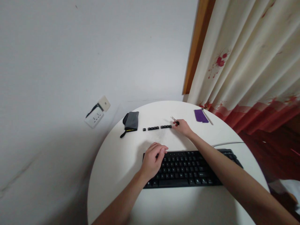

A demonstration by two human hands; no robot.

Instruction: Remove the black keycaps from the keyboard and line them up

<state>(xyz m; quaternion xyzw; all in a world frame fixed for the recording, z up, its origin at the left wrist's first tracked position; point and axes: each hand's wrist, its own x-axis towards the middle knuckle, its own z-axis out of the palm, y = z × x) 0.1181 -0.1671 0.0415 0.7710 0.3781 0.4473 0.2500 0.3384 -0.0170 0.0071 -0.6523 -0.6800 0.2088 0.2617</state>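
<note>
Item 1: kbd (178, 168), black, near side of rd. white table (110, 175). Most visible caps seated; upper L corner hidden by hand, so gaps there can't be confirmed.

Item 2: loose keycaps, blk, approx. nine, lined up on tabletop beyond kbd: single cap (144, 129) at L, group of approx. four (153, 128) mid, group of approx. four (166, 126) at R. Gaps betw. groups. Judged: small batch off, sorted & laid out; bulk of kbd untouched, work at early stage.

Item 3: R hand (182, 127), pinching small tool w/ metal prongs (173, 118), poss. a cap puller; fingers at R end of row. Can't tell if a cap is also in the fingers.

Item 4: L hand (153, 159), loosely curled, resting on kbd's upper L; can't tell if anything is under it.

Edges/room: strip of white top betw. row & kbd; more to R of R hand, up to purple cloth (201, 116) & pale stick (208, 117). Grey pouch (132, 120) bounds row at L. Cable (227, 143) runs behind kbd, R side. Far rim nr. wall (93, 47); R forearm crosses over kbd.
</note>
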